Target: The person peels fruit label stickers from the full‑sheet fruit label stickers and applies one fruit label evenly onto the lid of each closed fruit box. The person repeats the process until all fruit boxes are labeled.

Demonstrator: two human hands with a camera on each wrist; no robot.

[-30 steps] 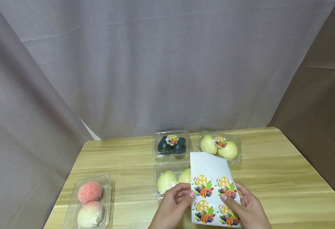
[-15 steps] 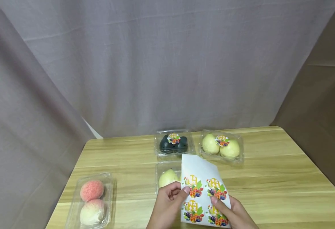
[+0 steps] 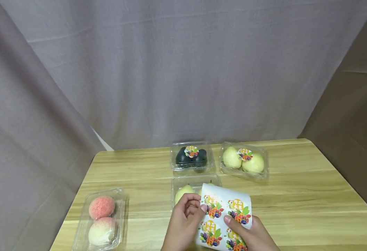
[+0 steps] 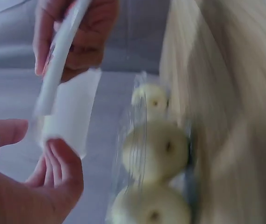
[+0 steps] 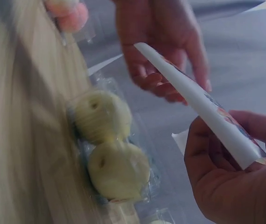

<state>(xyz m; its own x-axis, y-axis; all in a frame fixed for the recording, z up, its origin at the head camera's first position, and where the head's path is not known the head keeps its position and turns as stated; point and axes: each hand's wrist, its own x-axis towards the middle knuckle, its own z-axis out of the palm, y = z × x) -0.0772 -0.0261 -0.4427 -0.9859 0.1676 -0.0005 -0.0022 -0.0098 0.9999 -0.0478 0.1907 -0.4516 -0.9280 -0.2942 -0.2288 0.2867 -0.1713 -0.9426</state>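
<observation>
Bent back at its upper end since half a second earlier, the sticker sheet [image 3: 219, 216] is held above the worktop [image 3: 139, 181] by left hand [image 3: 183, 221] and right hand [image 3: 254, 233], its fruit stickers [image 3: 211, 237] and matching box labels [image 3: 244, 154] bearing Chinese characters that appear to read 精品水果. Left wrist view: the left hand's fingers curl around the sheet, near boxed pears [image 4: 156, 147]. Right wrist view: the right hand's fingers and thumb grip its near end.
</observation>
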